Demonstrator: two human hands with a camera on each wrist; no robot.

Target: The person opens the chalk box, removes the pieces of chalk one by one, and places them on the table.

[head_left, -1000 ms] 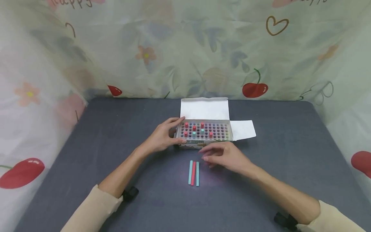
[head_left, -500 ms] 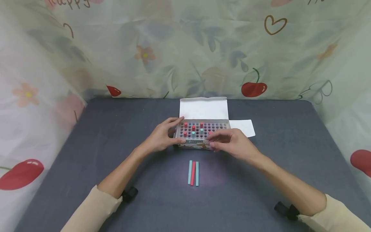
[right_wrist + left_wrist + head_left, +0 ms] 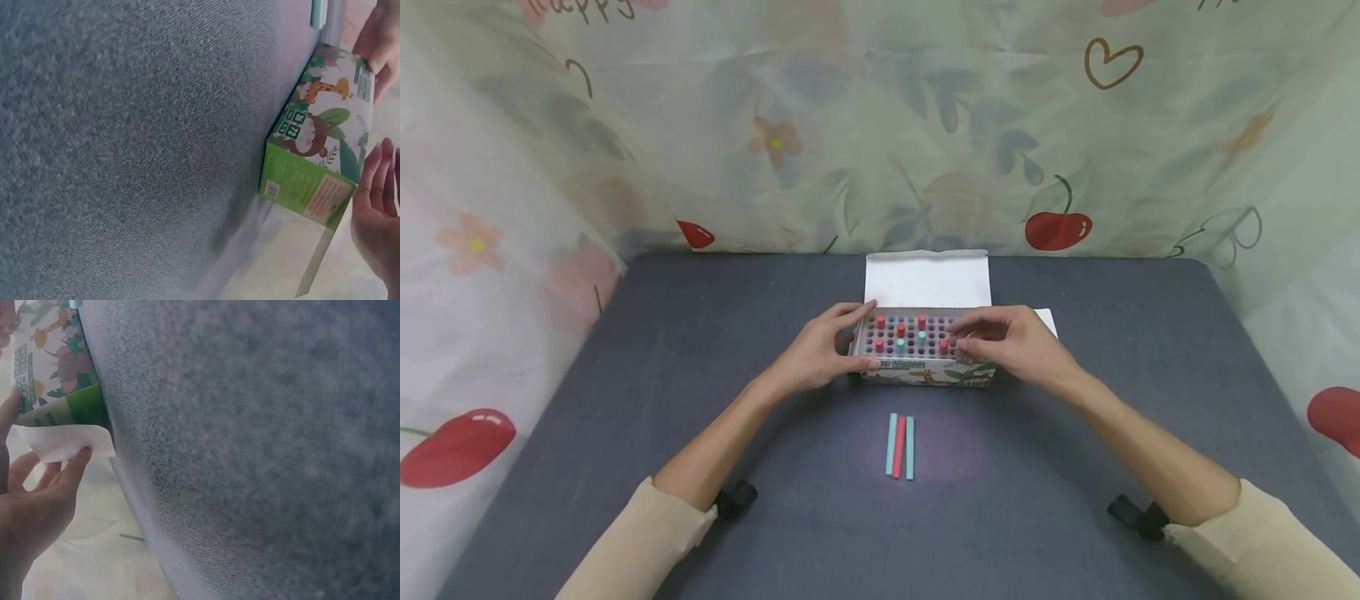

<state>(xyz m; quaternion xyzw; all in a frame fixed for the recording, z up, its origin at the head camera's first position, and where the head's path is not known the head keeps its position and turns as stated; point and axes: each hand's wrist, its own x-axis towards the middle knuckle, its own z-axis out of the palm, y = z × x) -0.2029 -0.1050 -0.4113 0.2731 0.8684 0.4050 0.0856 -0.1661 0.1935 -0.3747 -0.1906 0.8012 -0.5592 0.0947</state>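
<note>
A chalk box (image 3: 925, 372) lies with its lid folded back, and a holder with rows of holes shows inside. Several red chalks (image 3: 881, 322) and two teal chalks (image 3: 901, 344) stick up from the holes. My left hand (image 3: 820, 350) grips the box's left end, thumb on the front and fingers behind the white side flap (image 3: 65, 442). Over the right part of the holes hovers my right hand (image 3: 1011, 342), its fingers loosely bent; no chalk shows in it. Two teal sticks (image 3: 891, 444) and one red stick (image 3: 899, 447) of chalk lie in front of the box.
The white lid (image 3: 927, 280) stands up at the back of the box. A second flap (image 3: 1047, 321) is partly covered by the right hand. Everything rests on a dark grey cloth-covered table (image 3: 760, 533), with a patterned curtain (image 3: 865, 125) behind it.
My right hand has moved from beside the loose chalks up and away, over the right side of the box. The left hand and the chalks have stayed put.
</note>
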